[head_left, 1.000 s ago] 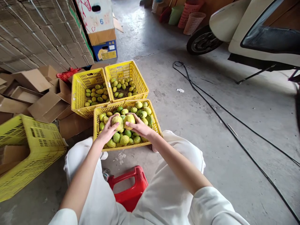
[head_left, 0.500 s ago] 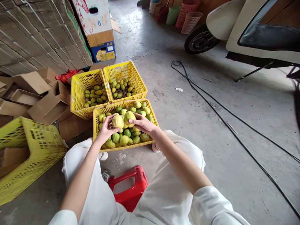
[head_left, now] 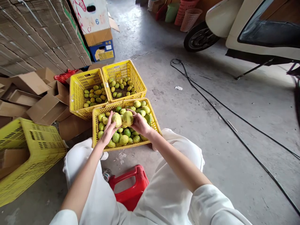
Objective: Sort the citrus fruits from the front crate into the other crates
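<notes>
Over the front yellow crate (head_left: 95, 132), my left hand (head_left: 109, 130) is closed around a pale yellow lemon (head_left: 117, 119), its fingers along the fruit's left side. A greener lemon (head_left: 127, 118) sits in my right hand (head_left: 141, 125), gripped from the right and behind. The two fruits are side by side, very close together; I cannot tell if they touch. Below them the crate is filled with green and yellow lemons (head_left: 123, 140). Parts of that pile are hidden by my hands.
Behind stand two more yellow crates, left (head_left: 74, 97) and right (head_left: 138, 75), each with lemons low inside. Another crate (head_left: 44, 156) lies tilted at left near cardboard boxes (head_left: 30, 82). A red stool (head_left: 133, 193) is between my legs. A black cable (head_left: 222, 118) crosses the floor toward a scooter (head_left: 220, 18).
My right hand has turned its lemon slightly, and its fingers now curl more behind the fruit. The fingers of my left hand have straightened a little along its lemon. Both fruits remain held.
</notes>
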The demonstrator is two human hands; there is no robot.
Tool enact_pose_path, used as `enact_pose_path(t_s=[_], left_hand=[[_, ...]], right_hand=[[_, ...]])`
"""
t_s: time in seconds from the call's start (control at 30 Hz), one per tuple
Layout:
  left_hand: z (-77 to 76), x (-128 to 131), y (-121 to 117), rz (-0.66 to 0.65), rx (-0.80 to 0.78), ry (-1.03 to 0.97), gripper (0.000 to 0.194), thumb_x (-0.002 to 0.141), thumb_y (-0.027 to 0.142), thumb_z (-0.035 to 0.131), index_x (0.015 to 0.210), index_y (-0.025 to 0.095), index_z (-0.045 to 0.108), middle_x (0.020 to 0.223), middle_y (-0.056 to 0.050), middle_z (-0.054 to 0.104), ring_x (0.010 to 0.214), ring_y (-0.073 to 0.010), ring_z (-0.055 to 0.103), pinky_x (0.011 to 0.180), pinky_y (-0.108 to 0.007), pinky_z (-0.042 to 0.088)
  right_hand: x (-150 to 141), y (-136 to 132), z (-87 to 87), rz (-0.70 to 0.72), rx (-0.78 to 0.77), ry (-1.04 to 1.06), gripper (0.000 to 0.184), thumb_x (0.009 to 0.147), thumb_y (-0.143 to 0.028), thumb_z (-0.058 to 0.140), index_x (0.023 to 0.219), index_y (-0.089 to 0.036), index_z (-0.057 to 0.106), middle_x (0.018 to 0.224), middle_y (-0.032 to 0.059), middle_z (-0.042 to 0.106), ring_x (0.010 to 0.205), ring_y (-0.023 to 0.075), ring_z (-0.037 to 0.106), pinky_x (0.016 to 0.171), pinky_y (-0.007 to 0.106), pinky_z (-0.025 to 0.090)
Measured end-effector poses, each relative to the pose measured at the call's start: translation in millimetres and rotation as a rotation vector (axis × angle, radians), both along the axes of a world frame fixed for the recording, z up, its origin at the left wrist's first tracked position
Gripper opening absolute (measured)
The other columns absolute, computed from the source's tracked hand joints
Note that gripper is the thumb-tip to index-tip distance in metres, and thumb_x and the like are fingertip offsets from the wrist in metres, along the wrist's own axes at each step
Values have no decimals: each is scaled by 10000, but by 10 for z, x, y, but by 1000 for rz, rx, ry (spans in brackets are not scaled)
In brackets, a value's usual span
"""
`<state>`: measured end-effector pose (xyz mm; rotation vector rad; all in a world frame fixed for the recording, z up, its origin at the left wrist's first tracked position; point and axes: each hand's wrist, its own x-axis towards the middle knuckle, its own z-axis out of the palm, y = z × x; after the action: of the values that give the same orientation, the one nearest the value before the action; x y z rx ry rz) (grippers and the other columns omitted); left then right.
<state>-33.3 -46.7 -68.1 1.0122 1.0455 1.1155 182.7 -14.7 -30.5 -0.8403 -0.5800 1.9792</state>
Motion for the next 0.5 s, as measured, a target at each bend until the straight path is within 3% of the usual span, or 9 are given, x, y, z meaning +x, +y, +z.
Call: enact_pose_path(t_s=[0.13,0.23,0.33,0.4,0.5], left_hand=[[116,46,6,103,-81,-124,794,948,578,912,1663,355,646,1848,-102,538,1705,-413,528,1331,-610,565],[165,32,22,173,-123,-115,788,817,498,1041,1519,339,721,1699,-118,688,1620,-408,628,1299,-569,597],[170,-4,55,225,-156,-99,672,718,436,1095,1283,283,765,1452,-122,813,1520,-397,705,1256,-524,618],[160,-13,75,256,-146,-88,688,648,430,1122,1190,261,734,1335,-103,829,1421,-366,756,1220,-492,627],[136,17,72,268,-90,-25,827,525,419,1164,1172,270,671,1270,-73,805,1297,-308,791,1177,-440,636]], right_hand=[[58,52,27,-13,17,-9,613,801,-285,692,1411,-338,718,1399,28,792,1392,292,725,1136,456,684],[86,33,57,3,77,-84,662,794,-284,849,1443,-355,741,1387,14,811,1410,288,720,1219,453,639],[77,5,82,15,137,-89,855,672,-275,1030,1474,-346,743,1343,32,832,1412,321,724,1265,491,603],[60,0,80,20,150,-65,926,606,-280,1083,1466,-325,745,1277,46,843,1383,344,740,1266,525,600],[44,6,36,-3,159,-63,873,598,-284,1097,1399,-315,752,1227,38,829,1337,329,750,1268,517,593]])
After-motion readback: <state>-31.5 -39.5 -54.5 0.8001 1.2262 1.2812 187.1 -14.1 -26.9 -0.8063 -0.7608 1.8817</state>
